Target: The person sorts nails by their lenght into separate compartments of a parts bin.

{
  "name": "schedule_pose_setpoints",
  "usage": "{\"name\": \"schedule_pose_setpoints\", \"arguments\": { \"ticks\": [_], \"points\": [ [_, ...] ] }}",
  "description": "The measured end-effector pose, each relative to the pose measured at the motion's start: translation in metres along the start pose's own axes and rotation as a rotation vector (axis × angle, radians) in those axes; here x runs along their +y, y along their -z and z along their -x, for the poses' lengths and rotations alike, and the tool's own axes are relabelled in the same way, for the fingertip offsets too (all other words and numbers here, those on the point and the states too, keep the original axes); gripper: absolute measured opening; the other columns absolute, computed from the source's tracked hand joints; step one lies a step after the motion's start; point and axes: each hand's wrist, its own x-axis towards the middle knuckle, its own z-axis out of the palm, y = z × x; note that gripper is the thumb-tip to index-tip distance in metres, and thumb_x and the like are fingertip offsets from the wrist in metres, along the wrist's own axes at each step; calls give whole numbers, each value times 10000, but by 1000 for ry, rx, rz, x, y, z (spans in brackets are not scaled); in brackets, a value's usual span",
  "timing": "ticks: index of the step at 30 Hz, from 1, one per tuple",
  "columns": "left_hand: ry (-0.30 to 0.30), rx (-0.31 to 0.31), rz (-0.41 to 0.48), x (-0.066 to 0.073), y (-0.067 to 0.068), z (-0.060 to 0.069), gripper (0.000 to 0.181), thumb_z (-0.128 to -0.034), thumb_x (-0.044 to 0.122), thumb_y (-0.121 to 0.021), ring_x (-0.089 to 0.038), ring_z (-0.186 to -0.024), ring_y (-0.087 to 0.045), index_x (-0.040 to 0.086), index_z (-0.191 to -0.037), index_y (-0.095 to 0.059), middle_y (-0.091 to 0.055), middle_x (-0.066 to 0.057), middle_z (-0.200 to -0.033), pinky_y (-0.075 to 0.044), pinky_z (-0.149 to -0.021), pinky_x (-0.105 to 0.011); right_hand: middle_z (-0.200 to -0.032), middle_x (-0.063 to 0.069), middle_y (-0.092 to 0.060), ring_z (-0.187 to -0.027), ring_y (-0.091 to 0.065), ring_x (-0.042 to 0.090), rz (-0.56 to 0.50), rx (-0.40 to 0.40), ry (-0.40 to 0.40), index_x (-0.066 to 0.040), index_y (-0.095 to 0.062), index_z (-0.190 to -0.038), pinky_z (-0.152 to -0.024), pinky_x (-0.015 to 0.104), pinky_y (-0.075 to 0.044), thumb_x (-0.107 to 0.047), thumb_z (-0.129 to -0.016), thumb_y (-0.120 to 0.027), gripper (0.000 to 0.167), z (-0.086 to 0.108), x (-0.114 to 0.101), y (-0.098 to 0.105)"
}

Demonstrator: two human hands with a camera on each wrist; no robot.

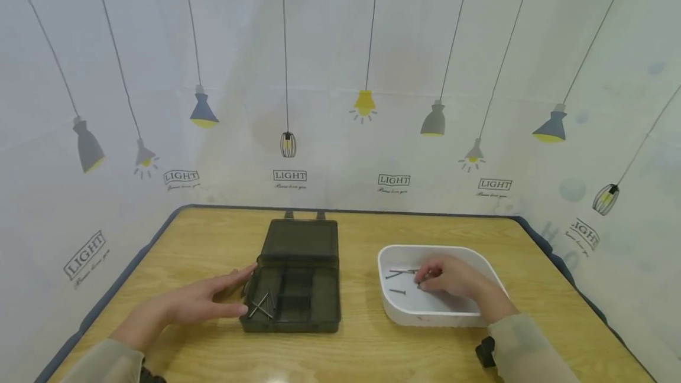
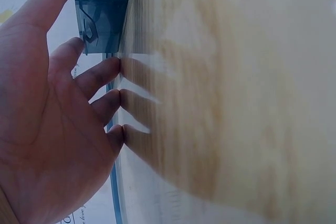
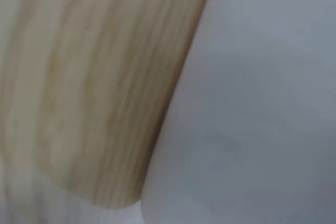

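Dark case (image 1: 289, 326) on table (image 1: 362, 336), lid (image 1: 301, 238) open. Left hand (image 1: 199, 302) at case's left side, fingers spread. Screws (image 1: 262, 306) lie crossed in case's left compartment. White tray (image 1: 425, 319) right of case holds loose screws (image 1: 397, 292); right hand (image 1: 451, 277) inside tray, fingers curled; cannot tell whether pinching screw.

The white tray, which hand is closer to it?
Right: the right hand reaches into the white tray. The left hand is farther away, at the left side of the dark box.

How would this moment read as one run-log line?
left hand: touching open dark case | right hand: inside white tray, grip unclear | fasteners: in both
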Motion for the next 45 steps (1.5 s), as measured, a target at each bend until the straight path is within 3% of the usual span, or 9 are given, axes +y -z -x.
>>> {"name": "schedule_pose_setpoints", "arguments": {
  "ticks": [11, 23, 35, 45],
  "points": [
    [-7, -5, 7, 0, 0, -1, 892, -1061, 496, -708, -539, -1683, -85, 337, -1775, -197, -235, -155, -1826, -154, -1294, -788, -1023, -24, -728, -943, -578, 186, -4, 24, -7, -191, -807, -1019, -821, 336, -458, -156, -966, -834, 69, 3, -4, -2],
    [5, -3, 13, -2, -1, -1, 895, -1055, 508, -714, -528, -1687, -82, 357, -1772, -200, -226, -145, -1830, -149, -1293, -794, -937, -18, -739, -891, -569, 136, 32, 19, 132, -110, -778, -967, -800, 258, -436, -136, -977, -817, 48, 4, -4, -3],
    [22, -9, 24, -5, 0, -4, 901, -1059, 528, -698, -513, -1695, -47, 353, -1776, -181, -218, -115, -1834, -105, -1306, -783, -940, -29, -729, -889, -571, 132, 34, 45, 186, -117, -780, -957, -783, 237, -453, -143, -973, -817, 48, 3, -2, -5],
    [2, -3, 9, -3, 0, -2, 898, -1060, 527, -698, -526, -1689, -66, 357, -1775, -181, -224, -134, -1831, -130, -1300, -788, -957, -18, -700, -890, -569, 171, 21, 17, 96, -161, -769, -970, -763, 277, -455, -177, -994, -814, 53, 0, -6, -2]
  ]
}}
